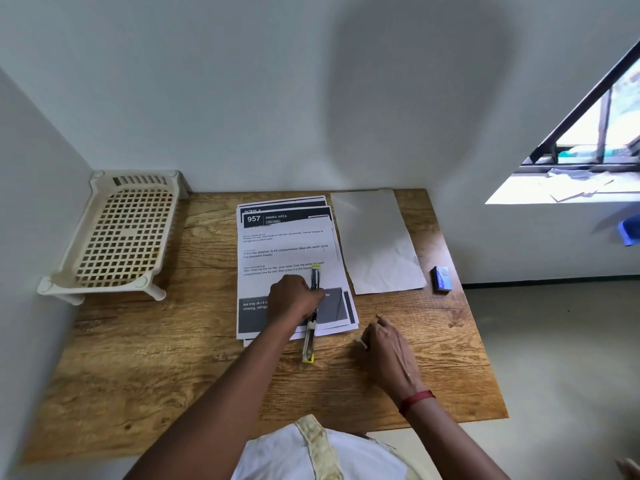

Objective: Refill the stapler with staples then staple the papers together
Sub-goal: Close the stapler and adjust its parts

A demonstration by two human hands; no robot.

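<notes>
One wood desk, white walls: L fingers grip stapler, R fingers pinch staples.

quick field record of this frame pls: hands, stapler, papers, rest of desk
left hand: grips stapler mid-body, over printed papers
stapler: opened out flat, far end on papers, near end on table
right hand: on table right of stapler, fingers curled; contents unclear
printed papers: loose stack, table centre
blue box: near right table edge, beside blank sheet
plastic rack: far-left corner
</notes>
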